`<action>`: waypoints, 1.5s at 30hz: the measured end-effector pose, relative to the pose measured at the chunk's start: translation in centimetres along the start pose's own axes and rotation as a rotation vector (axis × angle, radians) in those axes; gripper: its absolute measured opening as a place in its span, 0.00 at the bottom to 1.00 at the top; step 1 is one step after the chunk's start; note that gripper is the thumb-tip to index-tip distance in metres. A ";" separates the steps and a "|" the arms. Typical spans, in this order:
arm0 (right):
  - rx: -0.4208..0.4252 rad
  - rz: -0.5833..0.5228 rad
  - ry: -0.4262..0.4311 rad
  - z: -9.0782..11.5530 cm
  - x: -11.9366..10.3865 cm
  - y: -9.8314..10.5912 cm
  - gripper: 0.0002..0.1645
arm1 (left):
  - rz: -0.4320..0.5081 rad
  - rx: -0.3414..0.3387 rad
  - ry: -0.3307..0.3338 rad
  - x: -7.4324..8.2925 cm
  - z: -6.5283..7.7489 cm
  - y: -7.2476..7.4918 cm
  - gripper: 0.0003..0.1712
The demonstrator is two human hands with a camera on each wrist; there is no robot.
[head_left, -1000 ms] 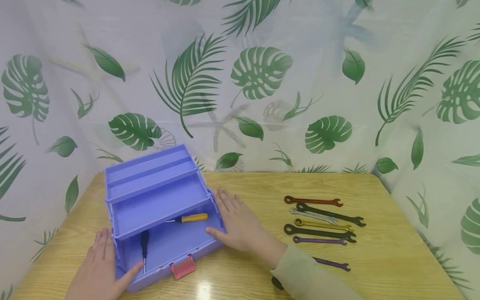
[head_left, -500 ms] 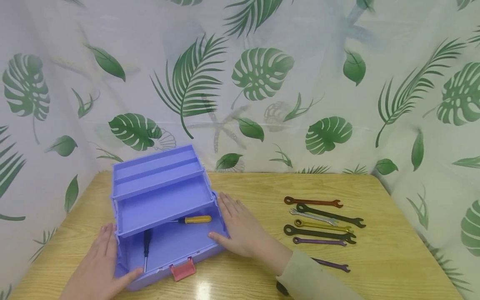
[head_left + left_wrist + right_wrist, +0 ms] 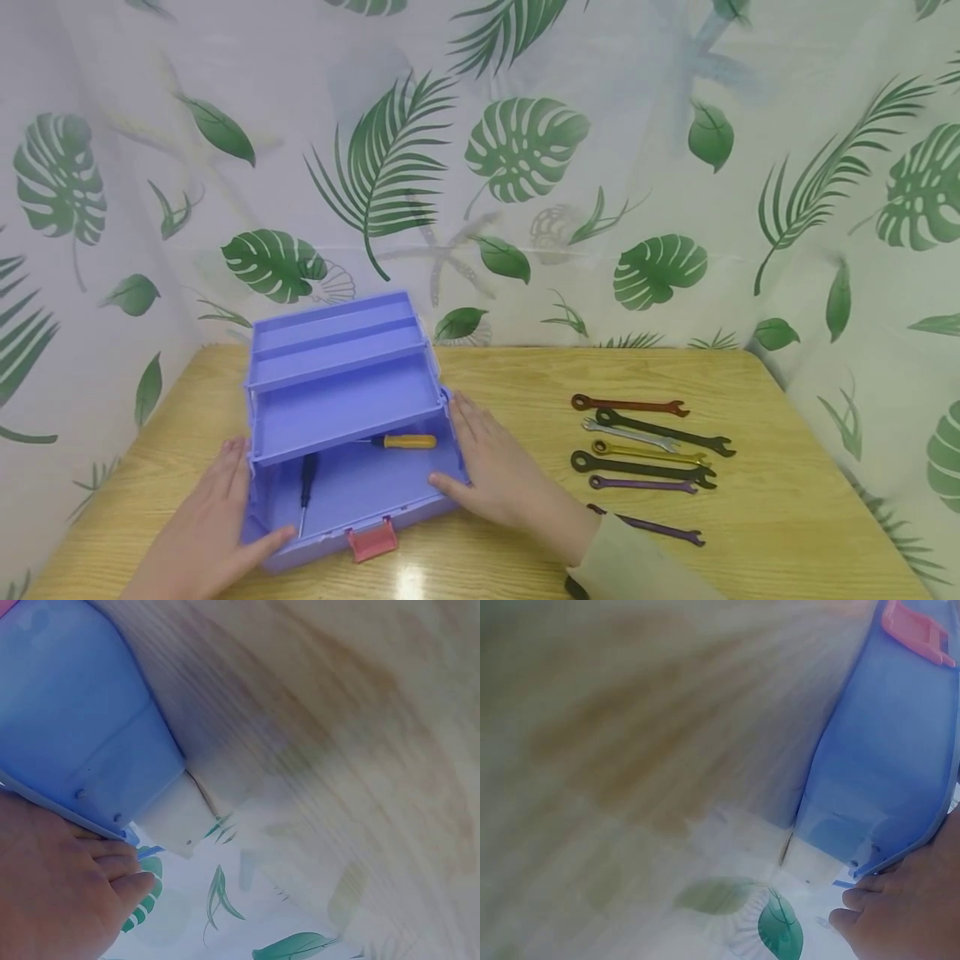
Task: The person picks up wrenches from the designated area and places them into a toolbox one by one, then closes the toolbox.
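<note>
A purple-blue cantilever toolbox [image 3: 420,518] stands unfolded on the left of the table, its upper trays raised and a pink latch [image 3: 373,540] at the front. Inside lie a yellow-handled screwdriver [image 3: 408,442] and a dark-handled screwdriver [image 3: 307,483]. My left hand [image 3: 197,527] lies along the box's left side, fingers straight, thumb over the front corner. On the right side, my right hand [image 3: 498,467] presses with extended fingers, thumb at the rim. Both wrist views show the box's outer wall [image 3: 82,712] with fingers at its upper edge.
Right of the box lie several combination wrenches: red [image 3: 630,406], black [image 3: 667,432], silver, gold [image 3: 648,453] and purple [image 3: 648,484]. Another purple wrench [image 3: 660,530] lies nearer, partly behind the right sleeve [image 3: 637,558]. A leaf-patterned cloth [image 3: 525,275] hangs behind the table.
The toolbox has slid to the right and turned slightly, with both hands staying against its sides. The screwdrivers have moved along inside it. The wrenches have stayed where they were.
</note>
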State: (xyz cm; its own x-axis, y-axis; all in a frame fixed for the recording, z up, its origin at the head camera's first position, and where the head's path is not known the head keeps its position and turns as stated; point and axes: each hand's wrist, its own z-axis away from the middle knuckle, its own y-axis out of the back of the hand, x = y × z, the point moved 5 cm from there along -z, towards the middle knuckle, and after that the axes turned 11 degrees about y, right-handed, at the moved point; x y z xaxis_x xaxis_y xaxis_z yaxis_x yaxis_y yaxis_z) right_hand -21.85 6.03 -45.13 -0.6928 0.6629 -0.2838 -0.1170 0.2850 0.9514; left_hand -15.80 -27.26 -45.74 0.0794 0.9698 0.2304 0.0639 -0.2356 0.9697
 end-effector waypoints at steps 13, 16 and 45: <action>0.047 -0.023 -0.078 2.0 -0.1 0.2 0.60 | -0.007 0.041 -0.104 0.9 -1.8 0.0 0.68; 0.060 -0.024 -0.093 2.4 -0.1 0.2 0.60 | -0.005 0.041 -0.123 1.1 -2.3 0.0 0.68; 0.081 0.048 -0.282 5.5 1.0 0.9 0.61 | -0.052 -0.028 -0.237 4.4 -6.3 -0.5 0.67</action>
State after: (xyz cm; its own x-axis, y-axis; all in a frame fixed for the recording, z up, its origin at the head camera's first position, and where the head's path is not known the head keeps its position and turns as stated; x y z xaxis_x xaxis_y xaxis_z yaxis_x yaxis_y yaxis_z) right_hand -18.75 10.74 -45.20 -0.4702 0.8397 -0.2716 -0.0237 0.2956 0.9550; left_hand -21.72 -22.44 -44.67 0.3079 0.9382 0.1580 0.0471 -0.1809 0.9824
